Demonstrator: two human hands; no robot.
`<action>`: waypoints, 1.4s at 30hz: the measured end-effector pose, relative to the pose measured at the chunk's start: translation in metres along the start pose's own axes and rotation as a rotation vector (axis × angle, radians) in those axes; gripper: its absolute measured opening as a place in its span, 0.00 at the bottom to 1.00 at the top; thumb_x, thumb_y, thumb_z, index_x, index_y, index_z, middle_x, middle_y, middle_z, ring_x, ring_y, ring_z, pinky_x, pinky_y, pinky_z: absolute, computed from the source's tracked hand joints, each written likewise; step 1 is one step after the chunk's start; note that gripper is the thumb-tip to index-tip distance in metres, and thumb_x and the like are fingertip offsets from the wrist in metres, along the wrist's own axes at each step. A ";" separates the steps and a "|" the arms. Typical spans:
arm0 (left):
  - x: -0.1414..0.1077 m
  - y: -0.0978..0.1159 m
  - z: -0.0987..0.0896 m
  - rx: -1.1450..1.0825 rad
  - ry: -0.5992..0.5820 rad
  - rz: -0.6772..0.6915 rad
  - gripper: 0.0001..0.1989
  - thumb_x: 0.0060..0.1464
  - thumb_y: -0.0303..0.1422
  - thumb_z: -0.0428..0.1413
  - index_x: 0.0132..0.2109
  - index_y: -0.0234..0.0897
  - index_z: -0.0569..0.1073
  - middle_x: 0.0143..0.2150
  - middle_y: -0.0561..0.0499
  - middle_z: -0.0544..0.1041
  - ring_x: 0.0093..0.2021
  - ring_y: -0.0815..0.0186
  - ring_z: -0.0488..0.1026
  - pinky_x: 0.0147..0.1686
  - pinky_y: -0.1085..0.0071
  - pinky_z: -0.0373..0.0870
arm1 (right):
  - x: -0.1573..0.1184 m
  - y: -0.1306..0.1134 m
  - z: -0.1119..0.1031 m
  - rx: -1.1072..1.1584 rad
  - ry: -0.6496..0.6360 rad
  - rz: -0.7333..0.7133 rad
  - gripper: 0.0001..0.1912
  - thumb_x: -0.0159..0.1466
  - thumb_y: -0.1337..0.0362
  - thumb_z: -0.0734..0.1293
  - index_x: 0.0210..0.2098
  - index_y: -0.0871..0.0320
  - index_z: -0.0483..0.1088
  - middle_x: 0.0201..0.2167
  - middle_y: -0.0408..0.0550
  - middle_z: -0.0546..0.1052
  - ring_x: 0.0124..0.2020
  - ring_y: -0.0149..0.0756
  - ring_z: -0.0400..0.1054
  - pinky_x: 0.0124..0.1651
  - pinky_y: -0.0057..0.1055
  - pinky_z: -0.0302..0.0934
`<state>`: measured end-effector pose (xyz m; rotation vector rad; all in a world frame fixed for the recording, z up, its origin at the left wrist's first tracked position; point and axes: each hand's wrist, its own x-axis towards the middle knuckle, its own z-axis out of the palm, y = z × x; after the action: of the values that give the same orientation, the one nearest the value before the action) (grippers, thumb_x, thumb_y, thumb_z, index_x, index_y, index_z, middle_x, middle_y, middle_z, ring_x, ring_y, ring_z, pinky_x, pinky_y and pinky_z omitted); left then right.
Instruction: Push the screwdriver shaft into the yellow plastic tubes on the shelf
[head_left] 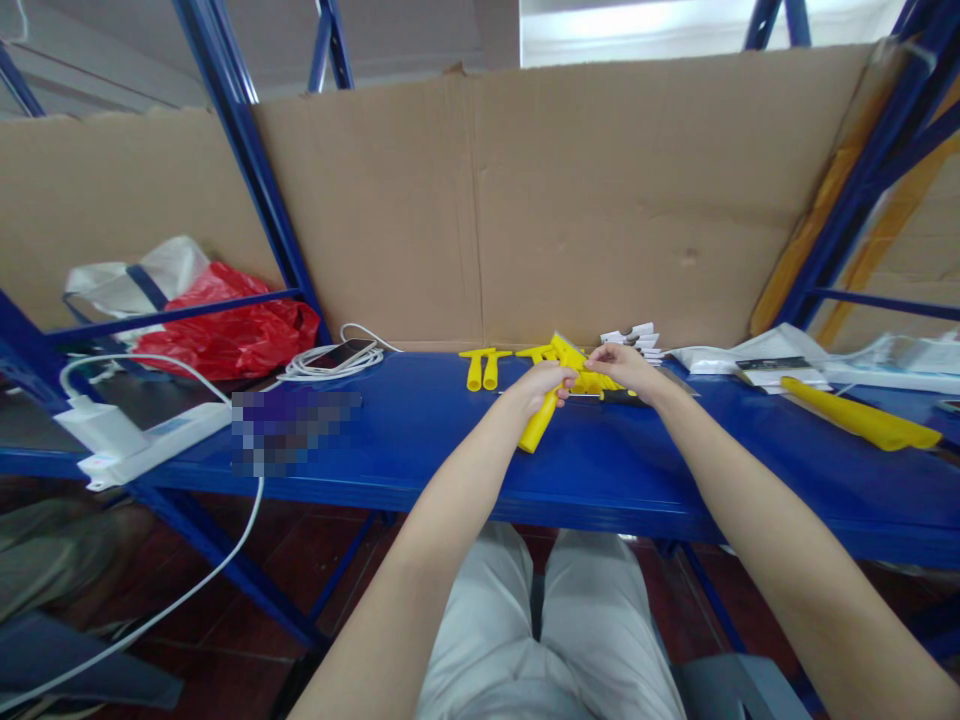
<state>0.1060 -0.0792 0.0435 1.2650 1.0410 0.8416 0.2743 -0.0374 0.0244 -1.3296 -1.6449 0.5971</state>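
Note:
My left hand (546,385) is wrapped round a yellow T-shaped plastic tool (535,430), whose thick tubular handle slants down toward me and whose wide head points up and away. Just to the right, my right hand (621,366) has its fingers bent together close to the tool's head; what they pinch, if anything, is too small to make out. Behind and below the hands lies a group of yellow tools (598,383), partly hidden by them. Two more T-shaped yellow pieces (482,368) lie side by side to the left, near the cardboard.
White packets (637,338) lie behind my right hand. A yellow sheet-like piece (862,415) and plastic bags (757,350) are farther right. To the left are a phone with a coiled white cable (334,360), a power strip (161,440) and a red bag (232,320). Cardboard (480,210) walls the back.

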 end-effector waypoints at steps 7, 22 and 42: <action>0.001 0.001 -0.001 -0.095 -0.050 -0.024 0.10 0.62 0.20 0.48 0.33 0.38 0.62 0.19 0.62 0.59 0.15 0.78 0.52 0.19 0.80 0.49 | -0.006 -0.006 0.002 0.163 -0.009 0.155 0.15 0.54 0.65 0.74 0.37 0.55 0.66 0.32 0.44 0.77 0.36 0.34 0.73 0.39 0.28 0.65; 0.002 0.002 0.000 -0.235 -0.054 -0.041 0.12 0.59 0.18 0.45 0.31 0.36 0.63 0.18 0.61 0.58 0.14 0.77 0.52 0.17 0.81 0.49 | -0.005 -0.002 0.004 0.213 -0.076 0.170 0.11 0.60 0.61 0.71 0.38 0.56 0.66 0.34 0.47 0.77 0.33 0.30 0.71 0.31 0.23 0.62; 0.013 -0.006 -0.007 -0.378 0.188 -0.061 0.13 0.57 0.17 0.47 0.29 0.37 0.61 0.18 0.60 0.58 0.15 0.78 0.52 0.15 0.81 0.51 | 0.003 0.037 -0.065 -0.910 -0.383 0.084 0.07 0.50 0.61 0.76 0.26 0.55 0.76 0.31 0.49 0.80 0.37 0.45 0.75 0.40 0.34 0.66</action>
<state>0.1034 -0.0659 0.0356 0.8441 1.0050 1.0688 0.3495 -0.0338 0.0259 -2.0154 -2.3207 0.1203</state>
